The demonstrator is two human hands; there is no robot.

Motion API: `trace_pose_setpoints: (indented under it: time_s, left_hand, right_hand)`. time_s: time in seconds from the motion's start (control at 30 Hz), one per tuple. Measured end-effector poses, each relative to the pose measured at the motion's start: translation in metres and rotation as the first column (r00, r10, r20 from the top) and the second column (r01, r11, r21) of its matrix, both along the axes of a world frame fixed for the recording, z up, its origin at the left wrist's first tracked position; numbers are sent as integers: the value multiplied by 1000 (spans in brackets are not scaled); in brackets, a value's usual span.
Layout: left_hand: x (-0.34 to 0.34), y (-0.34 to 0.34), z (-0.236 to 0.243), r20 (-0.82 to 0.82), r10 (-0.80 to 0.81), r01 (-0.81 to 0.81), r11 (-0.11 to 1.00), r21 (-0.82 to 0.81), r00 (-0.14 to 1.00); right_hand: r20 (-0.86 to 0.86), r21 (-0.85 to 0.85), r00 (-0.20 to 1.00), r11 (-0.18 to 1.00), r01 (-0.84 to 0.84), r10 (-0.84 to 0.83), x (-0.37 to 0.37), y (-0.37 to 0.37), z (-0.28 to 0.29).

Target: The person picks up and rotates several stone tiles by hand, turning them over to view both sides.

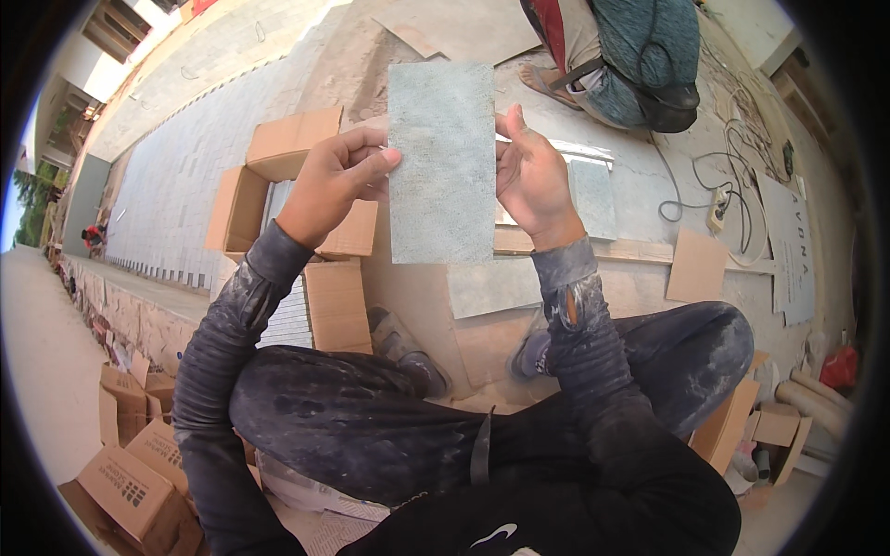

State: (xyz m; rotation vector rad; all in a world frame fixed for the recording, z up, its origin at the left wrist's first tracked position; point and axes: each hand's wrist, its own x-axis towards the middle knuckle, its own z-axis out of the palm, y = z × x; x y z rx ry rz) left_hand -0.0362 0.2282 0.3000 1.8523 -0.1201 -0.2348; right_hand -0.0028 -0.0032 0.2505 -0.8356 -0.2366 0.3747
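Observation:
A pale grey-green rectangular stone tile [441,162] is held upright in front of me, its long sides running up and down. My left hand [338,181] grips its left edge, with the thumb on the near face. At the opposite edge, my right hand [538,181] supports the tile with fingers partly hidden behind it and the thumb raised off the face. Below lies another similar tile [494,286] on the ground. Beside my left forearm, an open cardboard box [341,301] contains a stack of tiles [288,315].
A crouching person [649,60] is ahead on the right. Near them are a loose cable [681,199] and a power strip [717,209]. A long wooden strip [640,251] crosses the floor. More cardboard boxes [130,486] lie at lower left. Paving [199,153] stretches away at upper left.

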Motion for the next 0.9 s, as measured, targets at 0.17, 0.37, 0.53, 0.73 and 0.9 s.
trace_pose_setpoints:
  time_s: [0.17,0.37,0.53,0.73,0.9]
  left_hand:
    - [-1,-2,-2,-20,31,-32,998,-47,999]
    - [-1,-3,-2,-25,13,-14,999,-38,1000]
    - [-1,-4,-2,-25,-5,4,1000,-30,1000]
    - [-1,-4,0,-29,-20,20,1000,0,999]
    - [-1,-2,-3,-44,-18,17,1000,-17,999]
  right_hand:
    - [-34,-14,999,1000,7,-7,1,-1,-2]
    - [-52,8,999,1000,7,-7,3,0,-3]
    - [-84,31,996,999,39,-36,4,2,-7]
    - [-83,41,995,997,59,-56,6,3,-12]
    - [-79,13,996,999,49,-48,6,3,-12]
